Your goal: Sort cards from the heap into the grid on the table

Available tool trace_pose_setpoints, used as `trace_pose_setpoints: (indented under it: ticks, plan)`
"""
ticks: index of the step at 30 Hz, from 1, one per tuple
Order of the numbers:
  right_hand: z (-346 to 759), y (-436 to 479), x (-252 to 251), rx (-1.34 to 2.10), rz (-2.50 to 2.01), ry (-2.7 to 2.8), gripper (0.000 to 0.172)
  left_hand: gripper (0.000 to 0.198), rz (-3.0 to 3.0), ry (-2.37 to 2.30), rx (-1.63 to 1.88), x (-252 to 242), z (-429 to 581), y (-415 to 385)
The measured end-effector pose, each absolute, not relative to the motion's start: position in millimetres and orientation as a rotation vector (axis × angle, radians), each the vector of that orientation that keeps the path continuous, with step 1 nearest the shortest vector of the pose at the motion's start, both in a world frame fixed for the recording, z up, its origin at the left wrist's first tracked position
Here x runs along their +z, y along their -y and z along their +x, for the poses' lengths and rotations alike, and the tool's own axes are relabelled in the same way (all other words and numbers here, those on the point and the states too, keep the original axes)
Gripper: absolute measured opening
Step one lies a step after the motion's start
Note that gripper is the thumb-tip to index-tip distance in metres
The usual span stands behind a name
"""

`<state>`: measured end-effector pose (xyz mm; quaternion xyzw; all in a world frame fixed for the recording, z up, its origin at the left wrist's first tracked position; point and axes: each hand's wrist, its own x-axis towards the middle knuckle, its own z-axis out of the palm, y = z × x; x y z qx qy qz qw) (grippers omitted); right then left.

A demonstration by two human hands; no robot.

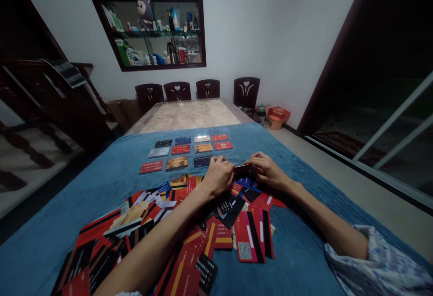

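My left hand (219,175) and my right hand (267,170) meet over the far edge of a loose pile of cards (176,233) on a blue cloth (297,251). Both hands are closed, fingers pinching a dark red card (242,168) held between them just above the cloth. Beyond the hands, several cards lie face up in neat rows (189,150): red, blue, grey and gold ones. The held card sits at the right end of the nearest row, beside a dark blue card (202,161).
The blue cloth covers the near part of a long marble-topped table (189,115). Dark wooden chairs (177,90) stand at its far end. A wall shelf (152,25) holds bottles and a plush toy. A glass sliding door (389,120) is at right, a staircase (40,107) at left.
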<state>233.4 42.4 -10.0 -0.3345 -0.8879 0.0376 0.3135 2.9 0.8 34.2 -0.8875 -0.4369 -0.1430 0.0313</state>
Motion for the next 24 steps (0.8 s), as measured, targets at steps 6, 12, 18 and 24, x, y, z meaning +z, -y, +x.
trace_pose_setpoints:
  ticks: [6, 12, 18, 24]
  plan:
    - [229, -41, -12, 0.130, -0.977, 2.292, 0.034, 0.035, -2.734, 1.456, -0.547, 30, 0, -3]
    - [228, -39, -13, 0.113, -1.016, 2.320, 0.035, 0.045, -2.744, 1.491, -0.524, 28, 0, -1]
    - [229, -39, -17, 0.063, -1.031, 2.342, 0.039, 0.049, -2.728, 1.542, -0.464, 29, 1, 1]
    - [229, -41, -22, 0.023, -1.016, 2.372, 0.046, 0.042, -2.707, 1.547, -0.407, 22, 3, 2]
